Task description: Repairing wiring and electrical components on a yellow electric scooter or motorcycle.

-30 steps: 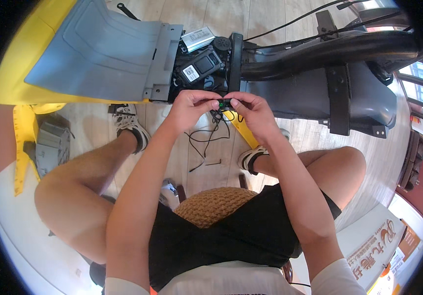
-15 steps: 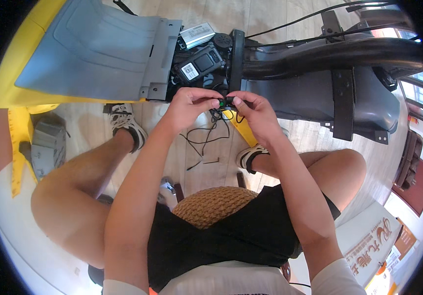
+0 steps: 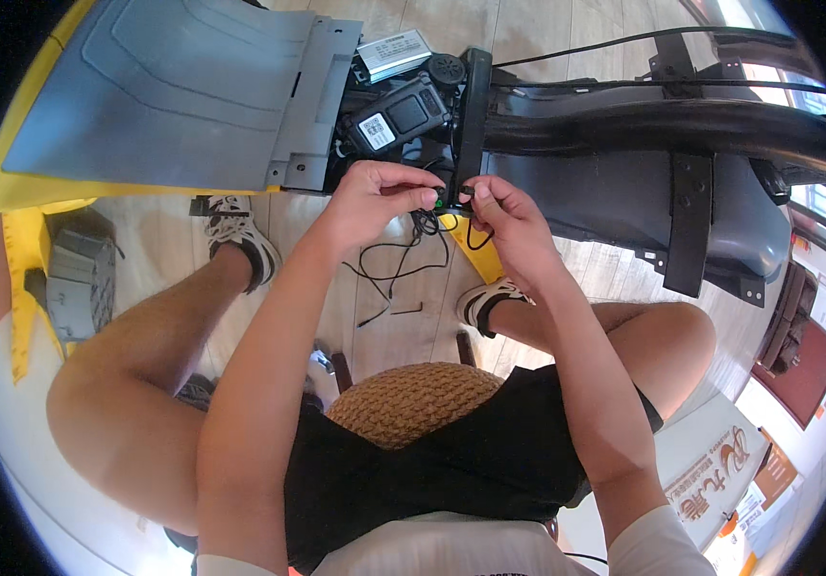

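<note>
My left hand point(image 3: 367, 206) pinches a small black cable connector with a green end point(image 3: 439, 203) between thumb and forefinger. Facing it across a small gap, my right hand point(image 3: 514, 226) grips another small black connector point(image 3: 468, 191), whose cable loops down below the fingers. Thin black cables point(image 3: 423, 226) hang from the left hand toward the floor. Both hands are at the near edge of an open vehicle frame. Just beyond them sits a black box with a white label point(image 3: 408, 113), and behind that a silver metal box point(image 3: 394, 56).
A grey panel with yellow edging point(image 3: 173, 91) spans the left. Black tubing point(image 3: 643, 125) and a dark grey cover point(image 3: 576, 197) extend right. An L-shaped hex key point(image 3: 409, 311) lies on the wooden floor. Between my legs is a woven stool point(image 3: 413, 403).
The two connectors, close together before, are now apart; my right hand has drawn slightly to the right. The vehicle parts appear a little shifted in view.
</note>
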A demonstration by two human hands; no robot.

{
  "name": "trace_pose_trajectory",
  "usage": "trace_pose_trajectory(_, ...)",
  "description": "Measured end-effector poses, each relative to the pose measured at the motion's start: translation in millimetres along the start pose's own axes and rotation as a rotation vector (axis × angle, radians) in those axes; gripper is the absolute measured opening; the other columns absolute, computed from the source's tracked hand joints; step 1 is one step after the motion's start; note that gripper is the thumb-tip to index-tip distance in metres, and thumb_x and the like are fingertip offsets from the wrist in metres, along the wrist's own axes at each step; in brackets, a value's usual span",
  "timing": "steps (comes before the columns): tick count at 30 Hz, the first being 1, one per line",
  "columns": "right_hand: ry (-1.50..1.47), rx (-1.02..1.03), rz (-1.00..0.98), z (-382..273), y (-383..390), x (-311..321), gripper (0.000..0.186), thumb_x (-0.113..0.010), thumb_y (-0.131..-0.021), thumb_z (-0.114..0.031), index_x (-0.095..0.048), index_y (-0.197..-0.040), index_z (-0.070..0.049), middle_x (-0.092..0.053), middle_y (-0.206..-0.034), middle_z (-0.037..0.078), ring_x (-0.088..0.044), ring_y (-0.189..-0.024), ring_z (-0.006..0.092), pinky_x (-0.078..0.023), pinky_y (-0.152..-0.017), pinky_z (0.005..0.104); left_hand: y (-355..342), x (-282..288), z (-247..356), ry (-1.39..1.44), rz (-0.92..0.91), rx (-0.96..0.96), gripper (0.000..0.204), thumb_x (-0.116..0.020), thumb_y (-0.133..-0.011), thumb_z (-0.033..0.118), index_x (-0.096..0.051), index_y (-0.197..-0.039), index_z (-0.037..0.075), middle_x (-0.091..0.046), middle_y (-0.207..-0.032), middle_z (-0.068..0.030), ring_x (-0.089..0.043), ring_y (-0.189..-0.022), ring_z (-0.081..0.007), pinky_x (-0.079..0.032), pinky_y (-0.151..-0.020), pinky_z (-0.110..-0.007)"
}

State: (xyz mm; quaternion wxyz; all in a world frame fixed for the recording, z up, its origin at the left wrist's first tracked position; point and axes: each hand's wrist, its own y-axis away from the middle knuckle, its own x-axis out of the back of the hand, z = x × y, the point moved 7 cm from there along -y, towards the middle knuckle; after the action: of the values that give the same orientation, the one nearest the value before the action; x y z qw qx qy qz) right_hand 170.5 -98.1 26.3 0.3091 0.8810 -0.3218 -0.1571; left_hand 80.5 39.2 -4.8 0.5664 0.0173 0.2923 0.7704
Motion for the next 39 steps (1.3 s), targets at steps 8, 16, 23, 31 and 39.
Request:
trace_pose_trajectory(8,-0.042,0.048,-0.033,4,-3,3,0.025,-0.051,-0.101,-0.028,-0.062,-0.105,-0.006,-0.061,-0.087,-0.004,-0.043,-0.071,0.0043,-0.037,-0.065,0.0200,0,-1,3,-0.020,-0.005,-0.034,0.024,-0.071,-0.085,0.010,-0.069,-0.107,-0.001,-0.070,-0.092,-0.0050,-0.064,-0.084,-0.0101,-0.051,-0.079,-0.024)
trace_pose_trajectory(16,-0.020,0.041,-0.036,2,-3,3,0.024,-0.050,-0.101,-0.027,-0.061,-0.103,-0.005,-0.060,-0.086,-0.004,-0.042,-0.070,0.0044,-0.036,-0.066,0.0198,0,-1,2,-0.026,-0.002,-0.035,0.023,-0.071,-0.085,0.010,-0.070,-0.107,0.001,-0.071,-0.091,-0.0043,-0.064,-0.084,-0.0092,-0.051,-0.079,-0.024)
trace_pose_trajectory(23,0.182,0.119,-0.011,-6,-1,0,0.027,-0.050,-0.101,-0.026,-0.060,-0.091,-0.004,-0.059,-0.082,-0.003,-0.048,-0.074,0.0075,-0.040,-0.070,0.0225,0,-1,4,-0.050,0.005,-0.047,0.022,-0.071,-0.085,0.009,-0.071,-0.106,0.001,-0.071,-0.091,-0.0037,-0.063,-0.083,-0.0082,-0.051,-0.079,-0.024)
trace_pose_trajectory(31,0.383,0.199,0.053,-12,-1,0,0.030,-0.051,-0.100,-0.023,-0.057,-0.080,-0.001,-0.056,-0.076,0.004,-0.049,-0.073,0.0118,-0.041,-0.070,0.0263,-1,-2,3,-0.082,0.023,-0.074,0.022,-0.073,-0.084,0.009,-0.071,-0.104,0.001,-0.070,-0.094,-0.0024,-0.062,-0.085,-0.0078,-0.050,-0.079,-0.024)
trace_pose_trajectory(39,0.437,0.272,0.081,-14,-1,0,0.030,-0.052,-0.099,-0.022,-0.059,-0.079,0.000,-0.056,-0.074,0.006,-0.050,-0.068,0.0131,-0.040,-0.063,0.0279,-2,-2,2,-0.082,0.048,-0.101,0.021,-0.073,-0.083,0.008,-0.072,-0.103,0.001,-0.070,-0.093,-0.0010,-0.061,-0.085,-0.0067,-0.050,-0.078,-0.023)
